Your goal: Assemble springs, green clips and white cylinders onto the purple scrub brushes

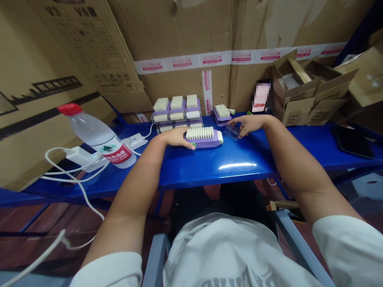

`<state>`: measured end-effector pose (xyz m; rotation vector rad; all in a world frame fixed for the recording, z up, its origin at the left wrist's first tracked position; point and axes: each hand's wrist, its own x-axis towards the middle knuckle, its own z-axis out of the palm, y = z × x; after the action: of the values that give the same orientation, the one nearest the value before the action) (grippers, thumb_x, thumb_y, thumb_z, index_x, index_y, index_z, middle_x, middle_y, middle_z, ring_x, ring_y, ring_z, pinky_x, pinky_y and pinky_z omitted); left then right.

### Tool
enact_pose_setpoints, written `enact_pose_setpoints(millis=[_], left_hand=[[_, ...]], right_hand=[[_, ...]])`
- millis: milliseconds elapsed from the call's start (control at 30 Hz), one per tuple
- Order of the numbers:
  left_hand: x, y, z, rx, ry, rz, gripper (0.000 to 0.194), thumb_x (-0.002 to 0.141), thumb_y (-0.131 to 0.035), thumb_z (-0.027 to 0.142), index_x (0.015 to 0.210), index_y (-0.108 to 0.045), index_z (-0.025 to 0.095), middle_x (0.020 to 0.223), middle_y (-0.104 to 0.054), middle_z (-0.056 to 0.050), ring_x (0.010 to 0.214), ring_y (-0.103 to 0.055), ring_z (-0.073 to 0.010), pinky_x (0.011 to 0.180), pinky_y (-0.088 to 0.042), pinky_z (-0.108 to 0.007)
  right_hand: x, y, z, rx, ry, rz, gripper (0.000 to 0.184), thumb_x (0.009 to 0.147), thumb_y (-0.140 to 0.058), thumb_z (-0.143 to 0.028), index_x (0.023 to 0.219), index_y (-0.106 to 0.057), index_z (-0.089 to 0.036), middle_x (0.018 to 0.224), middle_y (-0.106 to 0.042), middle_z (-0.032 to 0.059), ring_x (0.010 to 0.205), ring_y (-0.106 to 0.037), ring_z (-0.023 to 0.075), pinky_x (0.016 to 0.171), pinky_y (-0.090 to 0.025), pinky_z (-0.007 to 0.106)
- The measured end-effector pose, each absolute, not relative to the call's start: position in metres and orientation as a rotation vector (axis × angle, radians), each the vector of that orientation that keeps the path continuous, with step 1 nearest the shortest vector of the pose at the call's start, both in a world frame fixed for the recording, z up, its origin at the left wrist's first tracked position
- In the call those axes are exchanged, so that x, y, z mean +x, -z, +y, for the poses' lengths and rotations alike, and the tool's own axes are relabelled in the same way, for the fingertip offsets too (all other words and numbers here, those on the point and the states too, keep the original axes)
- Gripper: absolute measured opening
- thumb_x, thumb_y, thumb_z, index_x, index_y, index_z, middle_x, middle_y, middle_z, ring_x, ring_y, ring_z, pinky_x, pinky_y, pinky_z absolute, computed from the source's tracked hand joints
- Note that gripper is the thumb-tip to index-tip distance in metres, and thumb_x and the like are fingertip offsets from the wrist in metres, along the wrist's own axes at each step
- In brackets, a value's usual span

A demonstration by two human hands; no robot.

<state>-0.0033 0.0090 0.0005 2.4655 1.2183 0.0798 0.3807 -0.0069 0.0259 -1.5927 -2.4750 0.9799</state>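
Note:
My left hand is closed round the left end of a purple brush with rows of cream bristles facing up. The brush lies lengthwise over the blue bench, its cream-coloured tip pointing right. To its right, my right hand grips a small clear plastic cover near the bench top. Another purple brush lies just behind that cover, bristles up. Behind my left hand, several similar brushes are stacked in rows with clear covers showing on them.
A water bottle with a red cap leans beside white chargers and cables at left. Opened cardboard boxes and a dark phone are at right. A lit phone stands against the cardboard wall.

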Motion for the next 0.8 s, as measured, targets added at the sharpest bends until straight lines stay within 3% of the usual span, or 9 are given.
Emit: enact_pose_setpoints(millis=[133, 400, 600, 800], left_hand=[[-0.003, -0.001, 0.009, 2.457, -0.076, 1.198, 0.102, 0.061, -0.091, 0.069, 0.151, -0.068, 0.026, 0.156, -0.073, -0.009, 0.141, -0.07, -0.0384, 0.12, -0.053, -0.043], [-0.003, 0.001, 0.009, 2.47, -0.07, 1.214, 0.1, 0.065, -0.087, 0.07, 0.15, -0.067, 0.023, 0.156, -0.072, -0.011, 0.141, -0.069, -0.0383, 0.119, -0.053, -0.042], [0.0, 0.0, 0.006, 2.505, -0.087, 1.235, 0.097, 0.066, -0.085, 0.072, 0.148, -0.068, 0.022, 0.154, -0.073, -0.012, 0.141, -0.069, -0.0395, 0.12, -0.053, -0.043], [0.002, 0.0, 0.004, 2.521, -0.098, 1.242, 0.096, 0.069, -0.084, 0.072, 0.149, -0.067, 0.022, 0.155, -0.072, -0.011, 0.141, -0.069, -0.0391, 0.12, -0.053, -0.043]], right_hand=[[0.374, -0.021, -0.004, -1.62, -0.9, -2.463, 0.099, 0.061, -0.102, -0.037, 0.153, -0.067, -0.022, 0.139, -0.077, 0.0125, 0.083, -0.078, 0.0219, 0.072, -0.067, 0.033], [0.368, -0.022, -0.01, -1.745, -0.876, -2.421, 0.082, 0.062, -0.103, -0.035, 0.135, -0.069, -0.017, 0.106, -0.078, 0.0081, 0.08, -0.075, 0.0238, 0.067, -0.063, 0.034], [0.367, -0.022, -0.008, -1.638, -0.779, -2.507, 0.077, 0.062, -0.101, -0.04, 0.132, -0.073, -0.022, 0.126, -0.078, 0.009, 0.1, -0.077, 0.0276, 0.091, -0.064, 0.039], [0.359, -0.02, -0.009, -1.604, -0.646, -2.552, 0.073, 0.06, -0.097, -0.042, 0.126, -0.075, -0.02, 0.126, -0.079, 0.012, 0.11, -0.076, 0.0347, 0.103, -0.06, 0.044]])
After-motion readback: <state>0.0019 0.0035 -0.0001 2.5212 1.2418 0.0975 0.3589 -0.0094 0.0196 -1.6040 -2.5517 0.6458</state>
